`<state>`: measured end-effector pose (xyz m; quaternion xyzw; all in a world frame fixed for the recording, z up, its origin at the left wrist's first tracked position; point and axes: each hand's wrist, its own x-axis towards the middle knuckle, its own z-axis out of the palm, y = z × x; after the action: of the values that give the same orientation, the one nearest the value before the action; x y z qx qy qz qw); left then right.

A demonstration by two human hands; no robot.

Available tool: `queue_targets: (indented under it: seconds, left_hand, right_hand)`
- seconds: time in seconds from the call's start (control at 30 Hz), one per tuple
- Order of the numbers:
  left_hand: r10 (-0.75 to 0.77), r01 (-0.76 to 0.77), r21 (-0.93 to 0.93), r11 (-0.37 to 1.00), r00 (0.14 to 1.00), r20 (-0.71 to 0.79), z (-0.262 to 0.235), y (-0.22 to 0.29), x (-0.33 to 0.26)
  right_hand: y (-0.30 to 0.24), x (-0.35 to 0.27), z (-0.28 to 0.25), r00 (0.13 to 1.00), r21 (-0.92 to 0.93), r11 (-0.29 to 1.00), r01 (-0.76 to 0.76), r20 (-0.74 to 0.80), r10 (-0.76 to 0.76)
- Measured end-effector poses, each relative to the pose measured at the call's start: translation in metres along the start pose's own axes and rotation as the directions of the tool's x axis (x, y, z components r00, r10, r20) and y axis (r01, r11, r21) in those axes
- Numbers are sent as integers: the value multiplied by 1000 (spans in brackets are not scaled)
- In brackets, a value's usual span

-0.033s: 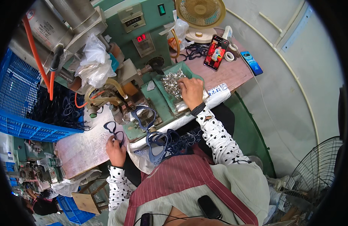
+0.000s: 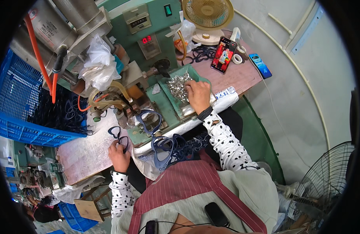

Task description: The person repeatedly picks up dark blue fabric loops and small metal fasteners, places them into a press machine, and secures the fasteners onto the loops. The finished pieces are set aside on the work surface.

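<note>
My left hand (image 2: 119, 156) is closed on a dark blue looped piece (image 2: 114, 131), shaped like a glasses frame, over the left worktop. My right hand (image 2: 198, 93) reaches into a green tray (image 2: 170, 94), its fingers bent together at a heap of small silvery metal parts (image 2: 176, 85). What its fingertips pinch, if anything, is hidden. Between my hands, another dark blue looped piece (image 2: 159, 121) lies at the green machine's work point. More dark blue looped pieces (image 2: 187, 150) are heaped at my lap, against the white-wrapped front edge.
A blue basket (image 2: 43, 134) of dark blue pieces stands at the left. The green press (image 2: 156, 23) rises ahead, with hoses and a plastic bag. A small fan (image 2: 207, 13), a phone (image 2: 223, 54) and a blue-screened device (image 2: 260, 65) sit at the back right. A wire-caged fan (image 2: 324, 175) stands right.
My left hand has shifted very slightly to the left, still holding the dark blue looped piece. My right hand stays at the metal parts.
</note>
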<state>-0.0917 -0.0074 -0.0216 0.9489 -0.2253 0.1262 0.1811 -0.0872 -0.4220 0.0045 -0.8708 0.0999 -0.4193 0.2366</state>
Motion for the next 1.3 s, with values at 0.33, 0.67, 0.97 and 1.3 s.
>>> queue_targets:
  seconds: [0.33, 0.67, 0.97, 1.3]
  left_hand:
    - [-501, 189, -662, 725, 805, -318, -3, -15, 73]
    - [-466, 266, -532, 804, 837, -286, 39, 20, 56]
    - [-346, 42, -547, 836, 815, -465, -38, 80, 72]
    - [606, -755, -182, 630, 625, -492, -72, 152, 85]
  right_hand:
    - [-43, 26, -15, 999, 124, 991, 50, -28, -47]
    - [-129, 37, -51, 871, 598, 733, -322, 491, -18]
    - [-144, 41, -42, 778, 494, 715, -494, 618, 111]
    - [-142, 40, -35, 817, 569, 653, -500, 560, 138]
